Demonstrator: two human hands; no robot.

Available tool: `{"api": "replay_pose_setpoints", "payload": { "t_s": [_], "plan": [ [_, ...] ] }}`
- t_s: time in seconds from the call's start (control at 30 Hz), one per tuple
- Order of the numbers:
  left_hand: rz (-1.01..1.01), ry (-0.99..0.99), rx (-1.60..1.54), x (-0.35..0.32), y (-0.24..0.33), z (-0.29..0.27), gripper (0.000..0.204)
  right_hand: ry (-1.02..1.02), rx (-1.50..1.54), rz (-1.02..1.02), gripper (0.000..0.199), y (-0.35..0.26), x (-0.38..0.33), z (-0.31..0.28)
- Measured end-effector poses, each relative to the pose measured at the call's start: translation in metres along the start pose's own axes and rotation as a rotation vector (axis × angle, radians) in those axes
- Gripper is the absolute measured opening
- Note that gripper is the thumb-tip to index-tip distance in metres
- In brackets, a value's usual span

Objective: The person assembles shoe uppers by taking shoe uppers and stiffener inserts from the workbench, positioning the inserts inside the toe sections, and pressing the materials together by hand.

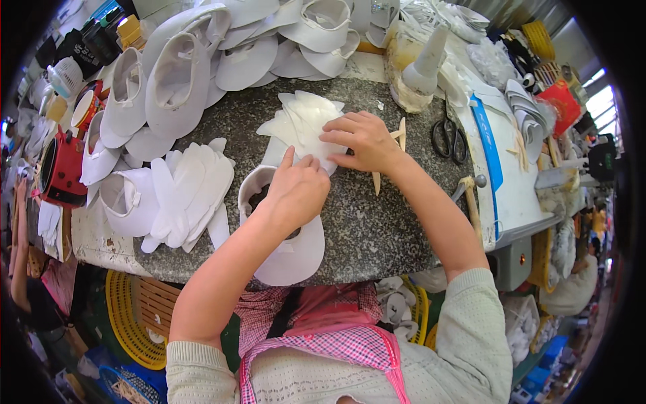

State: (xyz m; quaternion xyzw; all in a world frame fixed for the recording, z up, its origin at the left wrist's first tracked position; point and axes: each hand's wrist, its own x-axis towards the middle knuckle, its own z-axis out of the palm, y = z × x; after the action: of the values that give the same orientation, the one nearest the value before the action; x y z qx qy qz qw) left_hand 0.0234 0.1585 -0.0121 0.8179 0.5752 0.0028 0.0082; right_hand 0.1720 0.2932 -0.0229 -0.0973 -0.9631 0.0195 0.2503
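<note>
White shoe upper (286, 252) under left hand (296, 192), right hand (363, 138) on white cut pieces (299, 124)

There is a single view, from a wide fisheye camera worn on the person's head. It looks steeply down and slightly forward onto a speckled stone worktop (377, 222), close enough that both forearms rise from the lower edge and the person's own chest fills the bottom. The worktop's near edge curves across the lower middle; its far edge sits near the top. Straight lines bow toward the dark round rim, where the surroundings are probably too distorted to judge.
</note>
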Motion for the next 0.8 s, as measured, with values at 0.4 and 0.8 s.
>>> {"api": "replay_pose_setpoints", "payload": {
  "t_s": [0.4,0.8],
  "plan": [
    [-0.030,-0.113,0.022,0.003,0.005,-0.011,0.026,0.231,-0.014,0.195,0.011,0.022,0.006,0.010],
    [-0.289,0.588,-1.519,-0.077,-0.008,-0.046,0.044,0.607,1.196,0.673,0.015,-0.105,-0.012,-0.055]
  ]
}}
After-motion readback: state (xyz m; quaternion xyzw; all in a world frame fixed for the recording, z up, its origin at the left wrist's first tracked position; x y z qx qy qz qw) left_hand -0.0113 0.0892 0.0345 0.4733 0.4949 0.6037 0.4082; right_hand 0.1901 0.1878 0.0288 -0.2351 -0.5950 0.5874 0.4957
